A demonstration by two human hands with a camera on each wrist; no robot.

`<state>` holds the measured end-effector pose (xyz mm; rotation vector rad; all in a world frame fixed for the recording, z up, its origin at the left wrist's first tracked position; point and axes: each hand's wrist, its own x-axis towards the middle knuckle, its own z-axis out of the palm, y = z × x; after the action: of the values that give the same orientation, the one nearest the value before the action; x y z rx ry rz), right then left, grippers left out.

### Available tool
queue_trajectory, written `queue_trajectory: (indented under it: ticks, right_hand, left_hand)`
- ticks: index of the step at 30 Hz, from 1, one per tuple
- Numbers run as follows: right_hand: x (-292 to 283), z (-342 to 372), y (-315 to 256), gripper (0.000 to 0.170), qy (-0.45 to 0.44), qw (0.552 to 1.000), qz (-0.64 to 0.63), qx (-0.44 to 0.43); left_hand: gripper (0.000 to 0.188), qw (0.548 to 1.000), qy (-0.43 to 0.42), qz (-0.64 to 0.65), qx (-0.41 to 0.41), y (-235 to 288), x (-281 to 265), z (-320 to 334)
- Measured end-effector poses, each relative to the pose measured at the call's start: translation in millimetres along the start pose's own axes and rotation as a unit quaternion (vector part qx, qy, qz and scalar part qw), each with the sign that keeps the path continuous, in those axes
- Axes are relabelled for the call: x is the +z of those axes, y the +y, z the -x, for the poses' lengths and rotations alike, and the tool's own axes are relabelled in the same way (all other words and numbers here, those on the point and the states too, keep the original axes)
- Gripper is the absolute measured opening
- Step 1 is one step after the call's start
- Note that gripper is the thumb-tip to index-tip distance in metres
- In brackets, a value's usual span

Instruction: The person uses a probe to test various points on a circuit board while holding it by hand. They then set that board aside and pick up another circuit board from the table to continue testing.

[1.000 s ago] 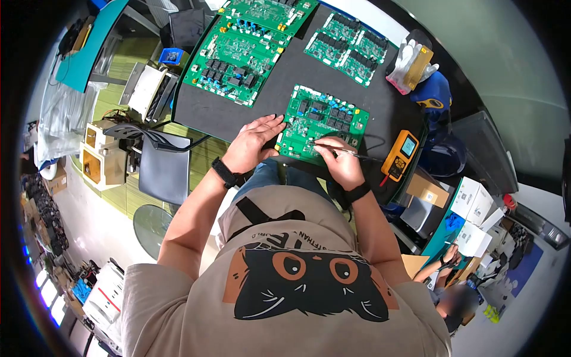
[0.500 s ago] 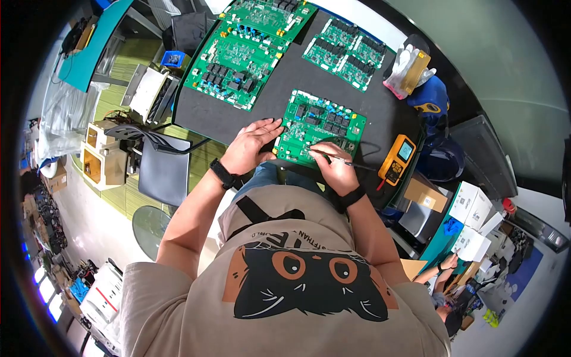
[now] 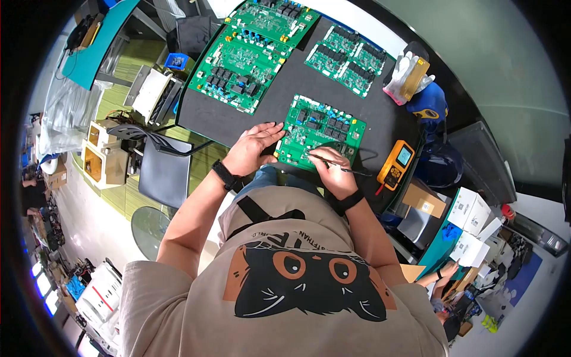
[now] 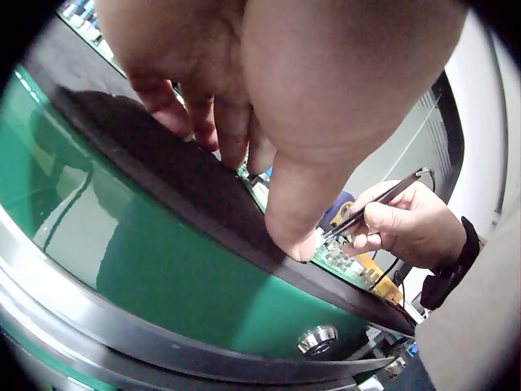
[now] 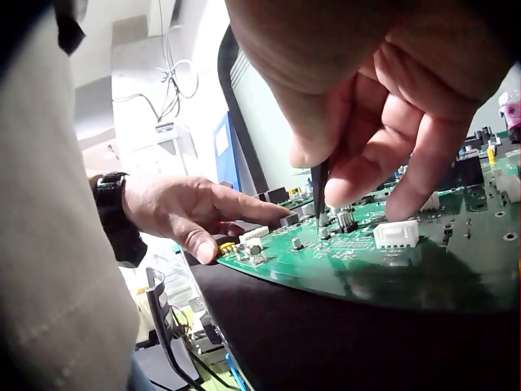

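head view: the right hand [image 3: 334, 171] pinches a slim black tool [image 5: 319, 189] pen-fashion, probably for fine control, its tip down on the green circuit board [image 3: 299, 134] in front of the person. at the board's nine o'clock, the left hand [image 3: 251, 149] touches its edge, fingers extended, seemingly steadying it. the orange meter [image 3: 399, 164] lies at four o'clock, presumably for easy reading; larger boards [image 3: 238, 56] sit towards eleven.
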<state>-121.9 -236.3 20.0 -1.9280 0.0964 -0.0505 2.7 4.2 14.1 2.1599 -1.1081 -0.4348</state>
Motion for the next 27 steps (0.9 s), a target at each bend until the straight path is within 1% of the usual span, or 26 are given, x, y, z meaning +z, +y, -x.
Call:
queue_trajectory:
  ticks: [9,14,16,18,19,21,27]
  right_hand:
    - [1.7,-1.7,-3.6,0.012,-0.002,0.999,0.047,0.01]
    - [3.4,-2.3,-0.9,0.011,0.004,0.998,0.059,-0.012]
    - [3.8,-1.7,-2.2,0.011,0.007,0.998,0.056,-0.015]
    - [3.4,-1.6,-5.9,0.01,0.005,0.998,0.049,0.027]
    - [3.5,-1.8,-5.1,0.01,0.005,0.998,0.049,0.026]
    - [3.1,-1.5,-2.2,0.011,0.004,0.998,0.055,-0.001]
    - [3.7,-1.5,-1.0,0.011,0.013,0.997,0.068,-0.02]
  left_hand:
    - [0.081,1.0,0.001,-0.006,0.008,-2.6,1.0,-0.5]
    - [0.083,1.0,-0.005,-0.011,0.006,-0.6,-0.5,0.6]
    - [0.085,0.999,-0.03,-0.034,-0.018,7.8,-4.6,1.6]
    - [0.084,0.998,-0.034,-0.033,-0.03,11.0,-3.9,2.8]
    - [0.084,0.998,-0.037,-0.031,-0.042,11.8,-3.6,2.4]
    - [0.084,0.999,-0.026,-0.022,-0.033,5.1,2.2,2.7]
    - [0.086,0.999,-0.004,-0.03,-0.014,2.8,4.7,2.1]
